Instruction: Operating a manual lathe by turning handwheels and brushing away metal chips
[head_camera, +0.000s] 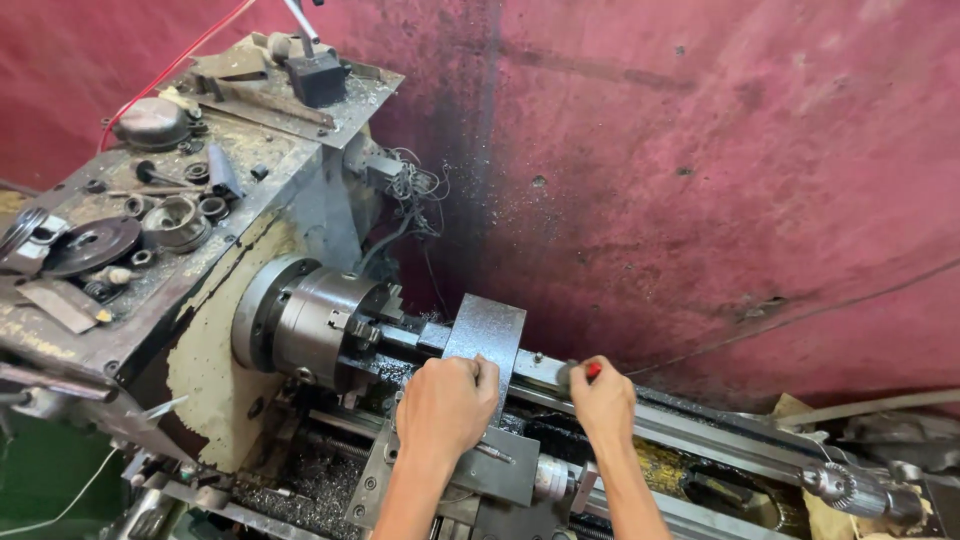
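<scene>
- Two bare hands work at a lathe, and the chuck (315, 325) serves as the landmark for everything else.
- Right of the chuck, a flat grey steel plate (487, 335) stands upright on the machine, tilted a little, with a dark bar running from the chuck jaws to its lower edge.
- The left hand (447, 405) sits on the near lower part of that plate, its fingers (484, 372) curled over the plate's edge and gripping it.
- Further right of the chuck, the right hand (603, 398) is closed around a small tool with a red handle (592, 371); its dark head pokes out just beside the plate, over the bed rail (700, 425).
- Whether the tool's head touches the plate I cannot tell.
- Below the chuck and under both forearms lies the carriage (500, 470), dusted with metal chips, crowding the space beneath the hands.
- Left of and above the chuck, the headstock top (170, 190) is cluttered with rings, discs, a round cap and loose steel parts.
- A black block with a lever (316, 75) stands at the far end of that top.
- Behind the chuck, tangled wires (412, 195) hang against the stained red wall (700, 150).
- Far right of the chuck, a drill chuck (840, 487) lies on the bed's end, well apart from the hands.
</scene>
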